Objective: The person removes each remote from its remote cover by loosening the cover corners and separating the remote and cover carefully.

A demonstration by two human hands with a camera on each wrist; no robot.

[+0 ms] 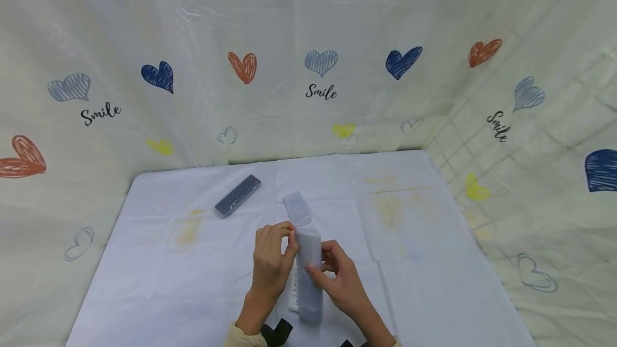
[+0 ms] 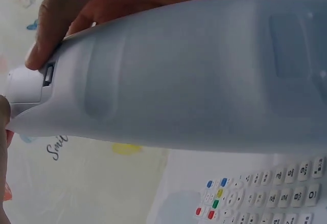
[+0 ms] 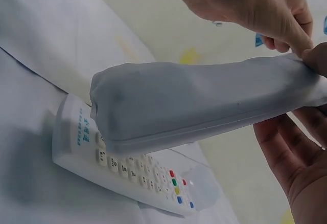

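A remote control in a frosted, translucent sleeve [image 1: 309,277] is held off the table between both hands. My left hand [image 1: 271,261] pinches the sleeve's edge at its far end. My right hand [image 1: 341,281] grips the side, thumb on the near face. In the left wrist view, a pale end of the remote [image 2: 24,87] shows past the sleeve's edge, beside a small dark slot. Below it a white remote with several coloured buttons [image 3: 138,175] lies on the table, partly hidden in the head view.
A dark remote in a clear cover [image 1: 238,196] lies at the back left. Just beyond my hands is a flat translucent sleeve [image 1: 298,209]. The white-covered table [image 1: 434,283] meets a curtain with printed hearts [image 1: 279,4] at the back.
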